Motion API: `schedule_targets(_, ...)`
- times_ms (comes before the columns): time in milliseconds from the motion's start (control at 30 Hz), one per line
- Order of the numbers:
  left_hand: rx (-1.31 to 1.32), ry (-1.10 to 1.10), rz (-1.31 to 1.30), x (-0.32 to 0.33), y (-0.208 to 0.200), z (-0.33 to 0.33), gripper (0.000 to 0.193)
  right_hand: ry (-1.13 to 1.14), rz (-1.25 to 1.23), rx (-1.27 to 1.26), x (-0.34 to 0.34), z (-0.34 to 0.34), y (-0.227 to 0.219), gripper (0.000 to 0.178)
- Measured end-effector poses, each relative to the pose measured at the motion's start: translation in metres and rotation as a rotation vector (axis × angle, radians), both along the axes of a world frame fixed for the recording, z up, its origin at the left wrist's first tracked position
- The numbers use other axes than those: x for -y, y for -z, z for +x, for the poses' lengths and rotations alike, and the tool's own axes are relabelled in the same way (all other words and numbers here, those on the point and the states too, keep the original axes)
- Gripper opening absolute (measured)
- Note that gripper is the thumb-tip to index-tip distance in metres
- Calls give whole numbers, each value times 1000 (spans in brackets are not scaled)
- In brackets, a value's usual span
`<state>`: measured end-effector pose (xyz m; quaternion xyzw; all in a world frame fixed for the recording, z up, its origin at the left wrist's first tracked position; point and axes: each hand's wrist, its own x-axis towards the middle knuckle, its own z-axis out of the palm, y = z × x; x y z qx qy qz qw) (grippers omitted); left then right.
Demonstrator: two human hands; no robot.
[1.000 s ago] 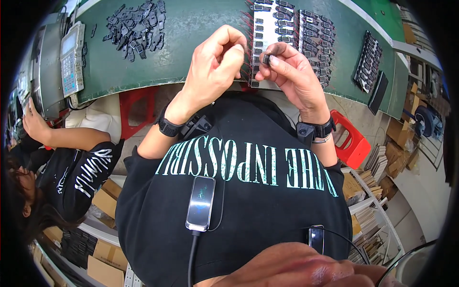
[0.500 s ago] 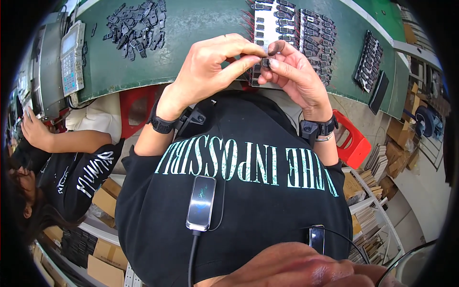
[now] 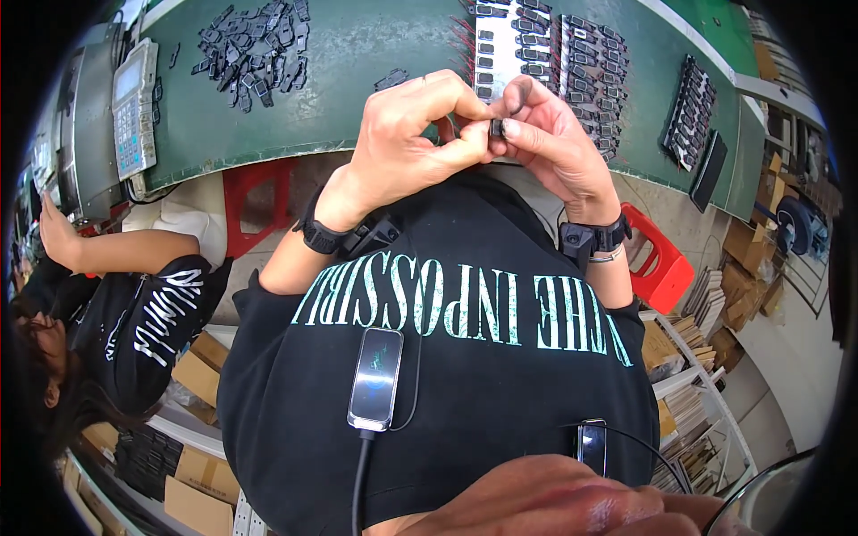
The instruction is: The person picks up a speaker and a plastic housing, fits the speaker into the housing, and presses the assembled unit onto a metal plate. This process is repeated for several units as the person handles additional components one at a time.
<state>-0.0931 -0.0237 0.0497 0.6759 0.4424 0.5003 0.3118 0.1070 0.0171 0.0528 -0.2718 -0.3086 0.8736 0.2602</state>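
Just beyond my chest, over the near edge of the green table, my hands meet at the fingertips. Between them is a small black plastic part [image 3: 497,128], mostly covered by the fingers. My left hand [image 3: 407,134] pinches at its left side, thumb and forefinger pressed together. On the other side, my right hand [image 3: 559,138] grips it between thumb and fingers; dark smudges mark a fingertip. Behind the hands, small black parts with red wires lie in rows on a white sheet [image 3: 505,62]. Further rows of black parts [image 3: 594,67] lie to the right.
A loose pile of black parts [image 3: 255,54] lies at the far left of the green table [image 3: 357,45]. Beside it stands a machine with a keypad [image 3: 134,112]. A long black tray [image 3: 688,112] lies right. A red stool [image 3: 657,259] and a co-worker's arm [image 3: 134,250] flank me.
My left hand has shifted slightly down and right, uncovering a few black parts on the table behind it. The right hand barely moves. The co-worker's hand has lifted and turned.
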Motion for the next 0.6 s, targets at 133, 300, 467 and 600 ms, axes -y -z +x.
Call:
schedule_targets(133, 197, 23, -90, 2, 9, 3, 7, 38, 200, 73, 0, 2, 2, 23)
schedule_targets(300, 330, 126, -275, 4, 12, 0, 6, 113, 532, 212, 2, 3, -3, 23)
schedule_targets(467, 442, 147, -409, 6, 19, 0, 5, 73, 676, 272, 3, 1, -7, 22)
schedule_targets(600, 521, 134, -494, 7, 14, -3, 7, 83, 740, 271, 5, -1, -10, 22)
